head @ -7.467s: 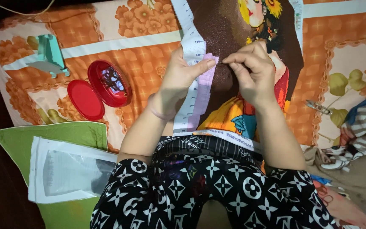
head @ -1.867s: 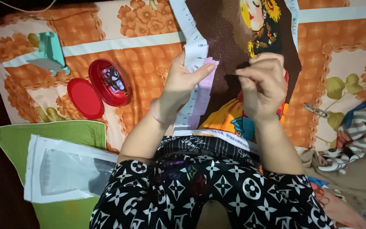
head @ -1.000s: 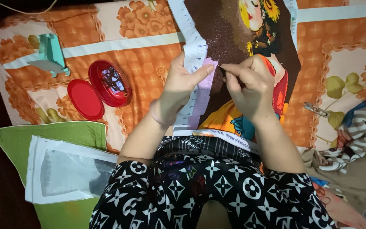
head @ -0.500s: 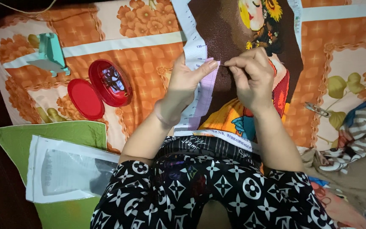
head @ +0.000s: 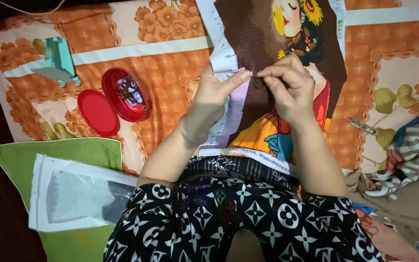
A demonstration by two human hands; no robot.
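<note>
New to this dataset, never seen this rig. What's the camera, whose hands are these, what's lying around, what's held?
There is no machine here. A person wears one camera on the head, looking down at their own lap and two bare hands.

The left hand grips the pale edge of a cross-stitch canvas showing a figure with a sunflower in its hair. The right hand pinches something tiny at that edge, close to the left thumb tip; probably a needle, but it is too small to tell.

On the orange flowered bedsheet lie an open red oval case with its lid beside it, a teal tool, and a green folder carrying a clear plastic sleeve. Striped cloth sits on the right.
</note>
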